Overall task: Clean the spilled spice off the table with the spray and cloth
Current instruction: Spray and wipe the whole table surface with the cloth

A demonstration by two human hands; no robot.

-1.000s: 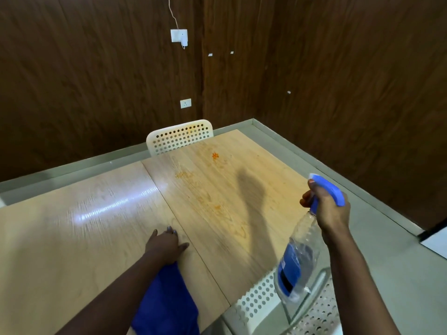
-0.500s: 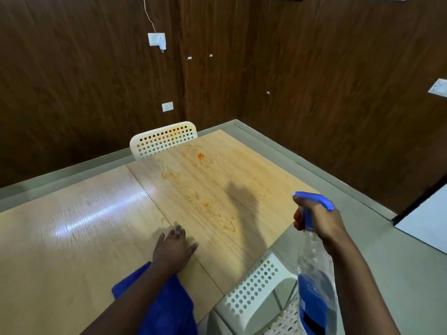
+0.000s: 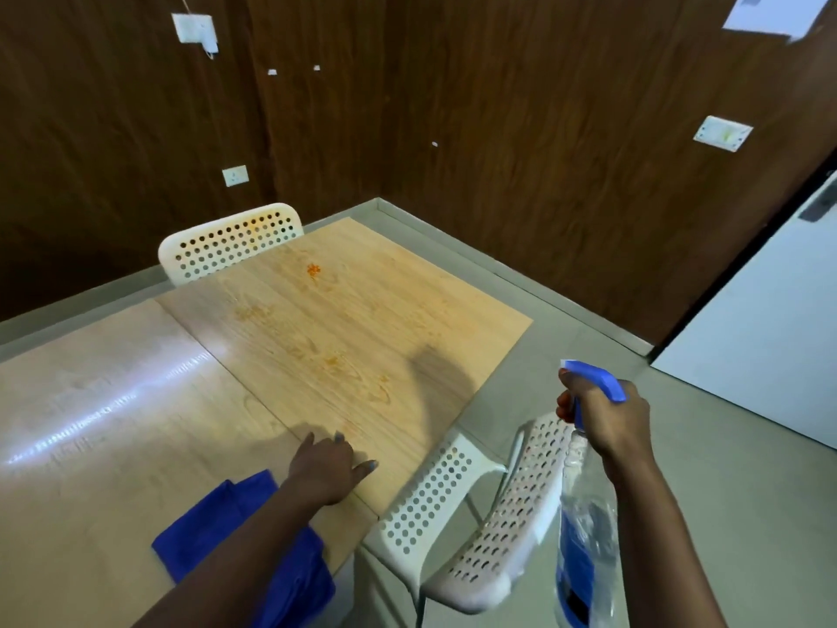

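Orange spice (image 3: 313,270) lies as a small clump near the far side of the wooden table (image 3: 113,401), with fainter orange smears trailing toward me across the right panel. My left hand (image 3: 328,464) rests flat on the table near its front edge, fingers spread. A blue cloth (image 3: 235,532) lies on the table under my left forearm, partly hidden by it. My right hand (image 3: 604,412) grips the blue trigger head of a clear spray bottle (image 3: 586,532), held off the table's right side above a chair, nozzle pointing left toward the table.
A white perforated chair (image 3: 453,505) stands at the table's near right corner below the bottle. Another white chair (image 3: 231,242) is pushed in at the far side. Dark wood walls close the corner; a white door (image 3: 770,333) stands at right. Grey floor surrounds the table.
The view has swung left and back, so the table sits further left. My left hand has slid a little forward off the cloth. The bottle stays held out at the right.
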